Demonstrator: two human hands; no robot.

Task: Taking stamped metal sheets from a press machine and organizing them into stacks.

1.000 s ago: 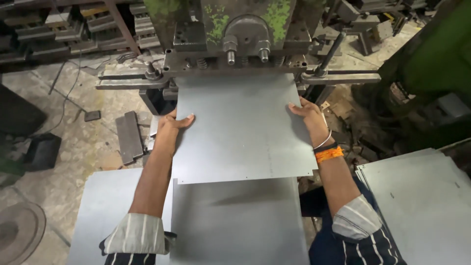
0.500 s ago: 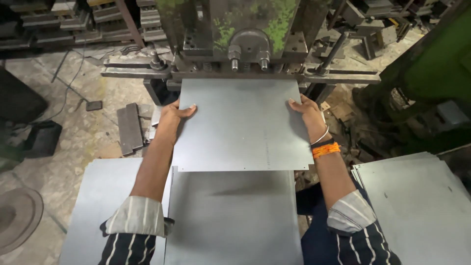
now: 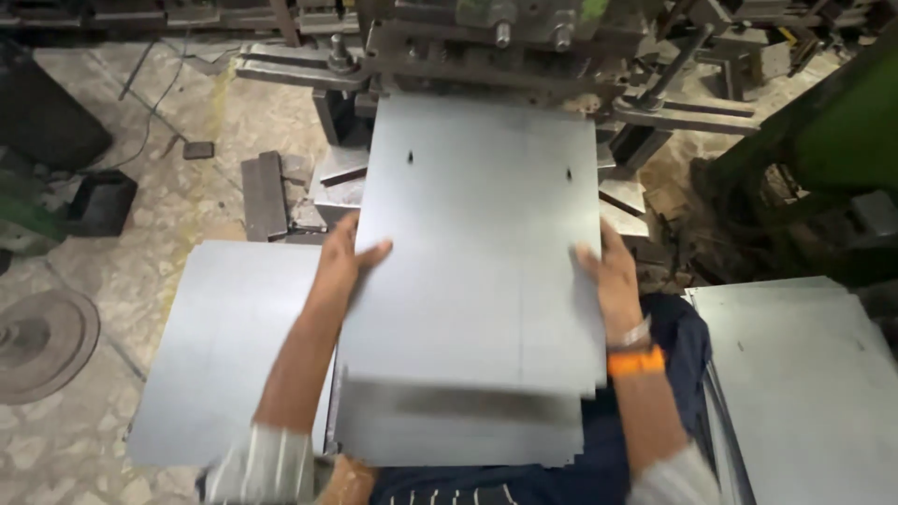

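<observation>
A grey metal sheet [image 3: 477, 243] with two small punched holes lies between my hands, its far edge at the press machine [image 3: 505, 47]. My left hand [image 3: 344, 254] grips the sheet's left edge, thumb on top. My right hand [image 3: 608, 273] holds the right edge; an orange band and a bracelet sit on that wrist. A second sheet [image 3: 458, 425] lies under it, over my lap.
A stack of grey sheets [image 3: 234, 346] rests at my left and another stack [image 3: 804, 374] at my right. Dark metal blocks [image 3: 264, 194] lie on the stone floor at left, with a round disc [image 3: 42, 341] further left. Green machinery [image 3: 832, 131] stands at right.
The sheet has been drawn back out of the press toward me; two punched holes now show. Both hands moved nearer to my body along with it.
</observation>
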